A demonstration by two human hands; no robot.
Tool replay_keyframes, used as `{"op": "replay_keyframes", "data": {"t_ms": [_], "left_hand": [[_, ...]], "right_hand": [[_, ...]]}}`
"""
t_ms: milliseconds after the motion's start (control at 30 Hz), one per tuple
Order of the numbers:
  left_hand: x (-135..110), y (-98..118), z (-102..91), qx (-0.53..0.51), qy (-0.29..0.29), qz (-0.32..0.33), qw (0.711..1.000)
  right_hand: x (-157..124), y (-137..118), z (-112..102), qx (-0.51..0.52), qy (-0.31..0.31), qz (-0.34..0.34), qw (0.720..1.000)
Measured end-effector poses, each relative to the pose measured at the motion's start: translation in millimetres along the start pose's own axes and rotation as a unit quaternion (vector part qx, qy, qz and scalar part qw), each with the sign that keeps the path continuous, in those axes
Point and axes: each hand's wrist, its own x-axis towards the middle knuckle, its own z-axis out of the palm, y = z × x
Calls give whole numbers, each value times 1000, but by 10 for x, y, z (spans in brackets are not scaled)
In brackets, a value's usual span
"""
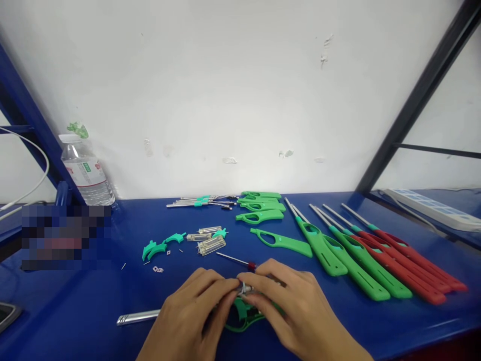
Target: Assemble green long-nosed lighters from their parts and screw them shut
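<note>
My left hand and my right hand meet at the front middle of the table, fingertips pinched together. Between them is a small grey-white part, mostly hidden by the fingers. Directly beneath lies an open green lighter shell with a teal trigger inside, partly covered by my right hand. A silver metal tube sticks out to the left from behind my left hand. Just beyond my right fingers lies a thin screwdriver with a dark red handle, its end hidden.
Teal triggers, clear fuel tanks and tiny loose pieces lie beyond my left hand. Metal rods with wires and green shells lie at the back. Green lighters and red lighters fill the right. A water bottle stands back left.
</note>
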Motion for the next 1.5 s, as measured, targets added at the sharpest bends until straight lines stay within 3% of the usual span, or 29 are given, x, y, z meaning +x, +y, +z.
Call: {"op": "replay_keyframes", "data": {"t_ms": [167,1500], "left_hand": [[6,-21,-15,5,33,-14,999],[0,42,0,16,-6,19,1000]], "right_hand": [[-15,11,12,7,7,-6,1000],[-11,35,4,15,2,-46,999]]}}
